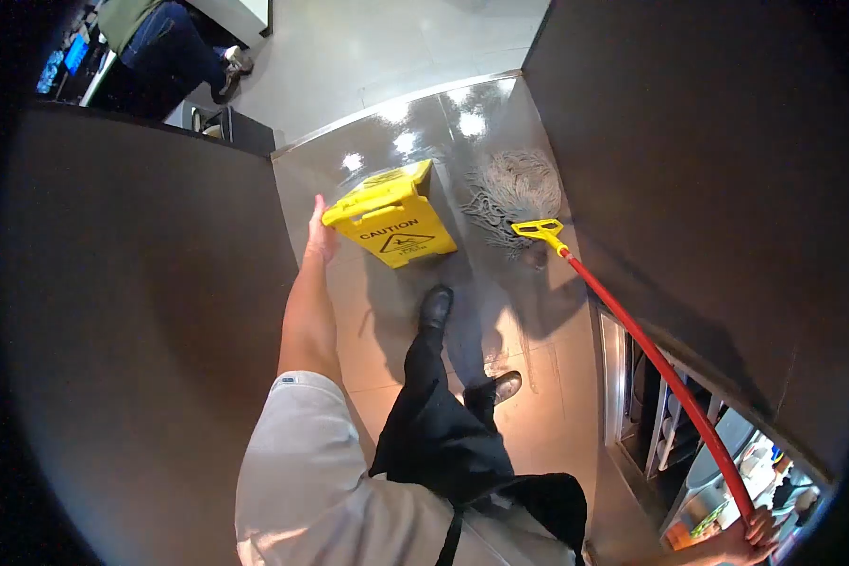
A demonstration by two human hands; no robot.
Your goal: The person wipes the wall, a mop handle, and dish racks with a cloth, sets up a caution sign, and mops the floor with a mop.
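Observation:
My left hand is at the left edge of a yellow caution wet-floor sign, its fingers pressed against the sign's side. The sign is tilted over the floor, with the word CAUTION facing me. At the lower right, my right hand is wrapped round the red handle of a mop. The handle runs up to a yellow clamp. Beyond it, the grey mop head lies spread on the wet, shiny floor beside the dark right wall.
Dark panels flank me at left and right. A metal strip crosses the tiled floor ahead. Another person's legs show at the top left. Shelves with assorted items stand low on the right. My shoes are behind the sign.

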